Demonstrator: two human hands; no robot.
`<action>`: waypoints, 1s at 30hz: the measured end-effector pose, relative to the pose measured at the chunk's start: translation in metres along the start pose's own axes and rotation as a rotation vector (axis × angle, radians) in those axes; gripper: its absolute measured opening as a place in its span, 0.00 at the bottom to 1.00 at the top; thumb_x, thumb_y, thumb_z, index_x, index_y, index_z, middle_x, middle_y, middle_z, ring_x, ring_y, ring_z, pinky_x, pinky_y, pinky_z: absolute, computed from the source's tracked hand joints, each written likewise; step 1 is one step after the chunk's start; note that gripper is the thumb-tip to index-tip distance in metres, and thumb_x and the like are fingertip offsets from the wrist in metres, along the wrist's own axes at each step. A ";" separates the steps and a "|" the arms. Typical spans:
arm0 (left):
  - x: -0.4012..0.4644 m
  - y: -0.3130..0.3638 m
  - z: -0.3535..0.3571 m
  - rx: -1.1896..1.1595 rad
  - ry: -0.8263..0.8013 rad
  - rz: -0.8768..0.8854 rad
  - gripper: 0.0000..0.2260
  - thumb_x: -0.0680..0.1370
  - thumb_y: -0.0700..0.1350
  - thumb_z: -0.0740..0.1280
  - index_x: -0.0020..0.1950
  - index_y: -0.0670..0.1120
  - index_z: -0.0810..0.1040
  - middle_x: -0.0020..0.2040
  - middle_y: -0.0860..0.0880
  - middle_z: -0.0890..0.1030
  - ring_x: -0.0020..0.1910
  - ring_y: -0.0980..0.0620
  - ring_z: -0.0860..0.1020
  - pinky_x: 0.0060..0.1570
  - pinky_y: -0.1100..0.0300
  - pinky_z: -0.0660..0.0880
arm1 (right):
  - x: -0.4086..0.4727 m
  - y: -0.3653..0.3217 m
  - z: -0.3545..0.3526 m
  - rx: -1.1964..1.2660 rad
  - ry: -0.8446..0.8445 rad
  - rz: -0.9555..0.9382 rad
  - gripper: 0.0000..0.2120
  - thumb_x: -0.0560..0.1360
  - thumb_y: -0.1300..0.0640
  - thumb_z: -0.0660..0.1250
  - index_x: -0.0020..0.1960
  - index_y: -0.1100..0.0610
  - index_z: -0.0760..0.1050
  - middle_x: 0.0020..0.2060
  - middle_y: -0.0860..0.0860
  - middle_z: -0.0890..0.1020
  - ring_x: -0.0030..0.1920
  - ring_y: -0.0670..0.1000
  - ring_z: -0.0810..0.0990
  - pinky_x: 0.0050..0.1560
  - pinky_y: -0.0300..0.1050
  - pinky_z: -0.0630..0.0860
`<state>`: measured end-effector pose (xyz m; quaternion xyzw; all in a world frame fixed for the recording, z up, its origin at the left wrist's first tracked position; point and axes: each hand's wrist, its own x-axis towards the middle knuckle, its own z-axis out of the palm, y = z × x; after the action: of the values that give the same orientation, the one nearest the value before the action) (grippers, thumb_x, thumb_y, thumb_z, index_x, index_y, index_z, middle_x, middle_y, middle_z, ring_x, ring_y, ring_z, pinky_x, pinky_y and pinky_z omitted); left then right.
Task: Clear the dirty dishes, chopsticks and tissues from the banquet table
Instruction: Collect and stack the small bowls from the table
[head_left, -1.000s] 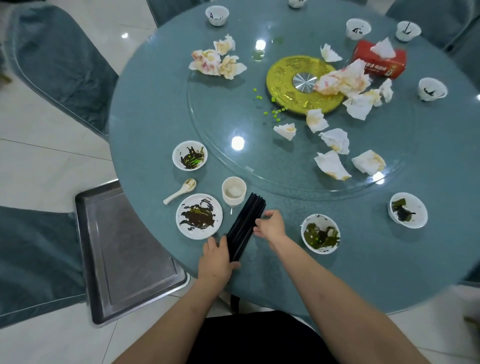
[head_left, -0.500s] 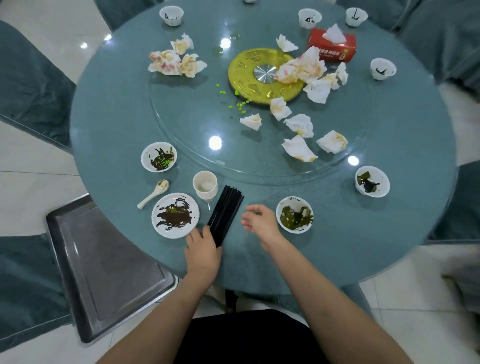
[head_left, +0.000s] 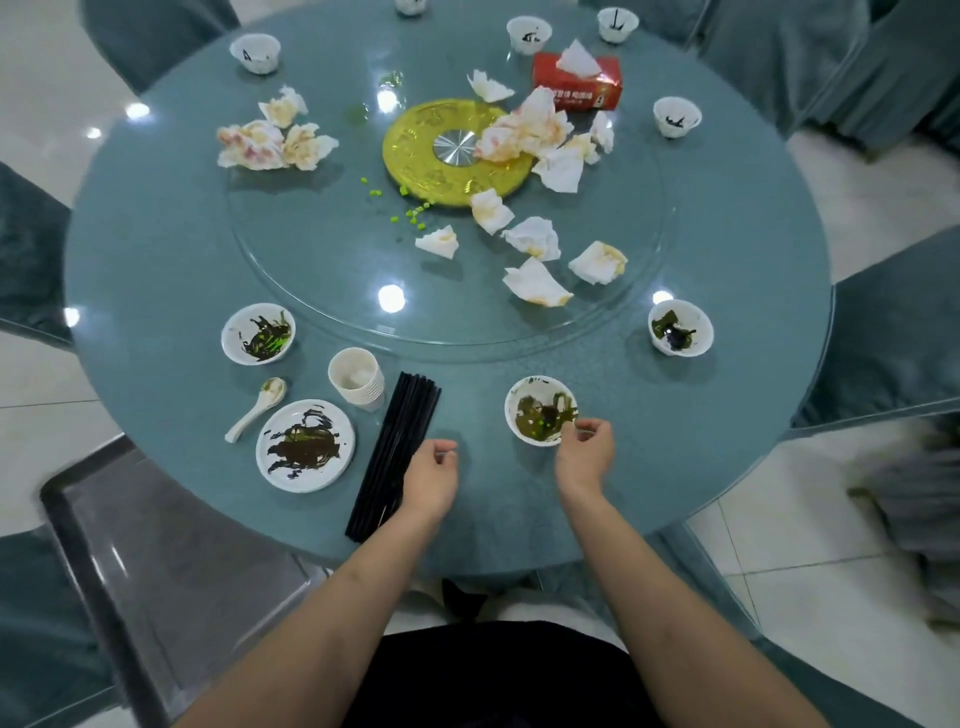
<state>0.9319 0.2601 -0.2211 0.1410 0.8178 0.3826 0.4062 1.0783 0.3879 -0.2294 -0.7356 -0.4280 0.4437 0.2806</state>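
Head view. Left hand (head_left: 430, 475), fingers loosely curled and holding nothing, lies just beside the near end of the bundle of black chopsticks (head_left: 396, 453) on the round table (head_left: 156, 249). Right hand (head_left: 584, 452), fingers loosely curled, is at the near rim of a soiled bowl (head_left: 540, 410); whether it grips the rim cannot be told. Beyond the left hand: a dirty plate (head_left: 305, 446), spoon (head_left: 256, 409) and stacked cups (head_left: 357, 378). Crumpled tissues (head_left: 537, 283) lie well beyond both hands on the glass turntable (head_left: 311, 270).
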 end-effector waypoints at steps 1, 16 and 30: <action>0.000 -0.001 0.001 -0.021 -0.004 -0.010 0.06 0.82 0.40 0.64 0.51 0.51 0.78 0.52 0.42 0.83 0.46 0.47 0.79 0.56 0.48 0.78 | 0.004 0.005 -0.001 0.000 0.009 0.031 0.05 0.80 0.58 0.68 0.53 0.57 0.73 0.44 0.51 0.80 0.42 0.51 0.78 0.47 0.48 0.75; -0.029 0.002 -0.023 -0.218 -0.143 -0.065 0.10 0.82 0.36 0.61 0.62 0.44 0.75 0.44 0.46 0.78 0.42 0.50 0.76 0.39 0.59 0.73 | -0.001 0.008 0.001 0.259 -0.139 0.269 0.04 0.80 0.67 0.67 0.54 0.63 0.78 0.47 0.58 0.83 0.38 0.52 0.82 0.48 0.49 0.85; -0.070 0.047 -0.105 -0.663 -0.106 0.189 0.14 0.84 0.43 0.65 0.70 0.45 0.73 0.58 0.42 0.81 0.56 0.47 0.82 0.57 0.52 0.82 | -0.116 -0.080 0.001 0.461 -0.307 -0.086 0.06 0.80 0.62 0.69 0.55 0.63 0.81 0.45 0.59 0.85 0.38 0.51 0.83 0.42 0.44 0.83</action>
<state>0.8913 0.2003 -0.1076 0.0961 0.6100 0.6555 0.4347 1.0189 0.3235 -0.1187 -0.5578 -0.3841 0.6234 0.3908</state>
